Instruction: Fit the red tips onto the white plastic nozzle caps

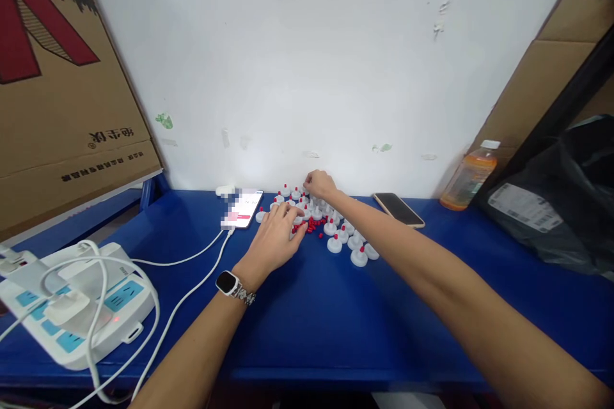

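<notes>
A cluster of white nozzle caps, many with red tips, stands on the blue table; one white nozzle cap is at its near right edge. Loose small red tips lie in a pile amid the caps. My left hand, with a watch on its wrist, reaches over the left side of the cluster, fingers apart and partly over the caps. At the back of the cluster, near the wall, my right hand has its fingers pinched together. Whatever they hold is too small to make out.
Left of the caps lies a lit phone on a charging cable. A dark phone and an orange drink bottle are to the right. A power strip with looping cables occupies the near left. Cardboard boxes and a black bag flank the table.
</notes>
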Motion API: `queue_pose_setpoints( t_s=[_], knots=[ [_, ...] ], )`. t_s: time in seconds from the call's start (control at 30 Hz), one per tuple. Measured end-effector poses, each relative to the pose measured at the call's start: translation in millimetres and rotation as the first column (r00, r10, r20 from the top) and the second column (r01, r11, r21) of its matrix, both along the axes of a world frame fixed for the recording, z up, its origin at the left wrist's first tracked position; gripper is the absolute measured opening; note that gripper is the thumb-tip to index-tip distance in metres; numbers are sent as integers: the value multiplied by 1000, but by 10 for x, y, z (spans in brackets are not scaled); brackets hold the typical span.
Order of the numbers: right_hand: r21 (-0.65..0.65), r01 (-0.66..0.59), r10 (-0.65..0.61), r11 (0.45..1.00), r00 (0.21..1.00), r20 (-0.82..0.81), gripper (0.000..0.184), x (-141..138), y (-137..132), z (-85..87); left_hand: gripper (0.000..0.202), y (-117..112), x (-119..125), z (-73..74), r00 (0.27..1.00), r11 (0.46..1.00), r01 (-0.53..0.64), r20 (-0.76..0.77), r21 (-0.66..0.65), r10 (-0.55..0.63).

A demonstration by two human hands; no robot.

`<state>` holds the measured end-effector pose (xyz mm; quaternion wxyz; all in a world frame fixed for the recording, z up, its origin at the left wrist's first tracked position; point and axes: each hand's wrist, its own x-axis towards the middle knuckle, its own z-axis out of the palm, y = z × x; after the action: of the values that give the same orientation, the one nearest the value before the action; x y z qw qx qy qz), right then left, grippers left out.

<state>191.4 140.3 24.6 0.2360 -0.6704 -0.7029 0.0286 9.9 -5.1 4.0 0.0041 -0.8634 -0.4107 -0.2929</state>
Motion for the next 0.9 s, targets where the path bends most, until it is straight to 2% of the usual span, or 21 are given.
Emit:
queue_pose_setpoints(
  t_s=[0.1,0.17,0.27,0.33,0.37,0.4,0.43,0.5,0.57,0.6,0.67,0.73,0.8,0.9],
  knots=[
    [96,-4,10,995,998,-67,20,44,-291,111,30,-6,-21,27,998,999,-37,44,27,36],
    [213,-78,131,974,961,-244,20,67,-611,142,39,-13,-18,43,994,995,-71,91,71,65],
    [275,-235,343,932,813,-470,24,62,-1143,84,50,-36,12,46,993,991,-81,98,106,71],
    [250,-311,399,917,686,-609,28,51,-1418,8,45,-61,37,39,999,997,-31,39,66,28],
    [245,-323,403,914,646,-649,29,51,-1515,-28,40,-75,47,36,1000,999,9,13,32,-9],
    [238,-319,394,917,639,-661,30,59,-1583,-58,37,-88,54,35,999,999,49,-1,-1,-49],
    [236,-297,378,925,667,-642,31,75,-1627,-81,34,-99,59,36,996,996,85,0,-26,-85],
    [248,-246,339,937,807,-483,32,123,-1667,-108,31,-113,60,44,992,992,122,26,-44,-121],
    [252,-250,302,935,934,-193,29,174,-1681,-123,28,-114,55,57,991,991,124,54,-45,-121],
    [238,-271,287,933,957,-35,25,193,-1687,-131,27,-110,51,62,991,991,123,65,-45,-120],
    [184,-295,254,938,942,220,18,211,-1700,-153,25,-96,44,65,989,991,124,83,-51,-120],
    [145,-281,216,949,912,349,18,206,-1708,-177,24,-79,40,55,989,990,126,91,-59,-121],
    [130,-265,195,955,897,396,17,193,-1706,-198,25,-61,39,35,989,989,130,85,-66,-124],
    [142,-270,203,952,908,367,15,186,-1695,-201,25,-45,39,10,988,988,138,75,-69,-132]
  ],
)
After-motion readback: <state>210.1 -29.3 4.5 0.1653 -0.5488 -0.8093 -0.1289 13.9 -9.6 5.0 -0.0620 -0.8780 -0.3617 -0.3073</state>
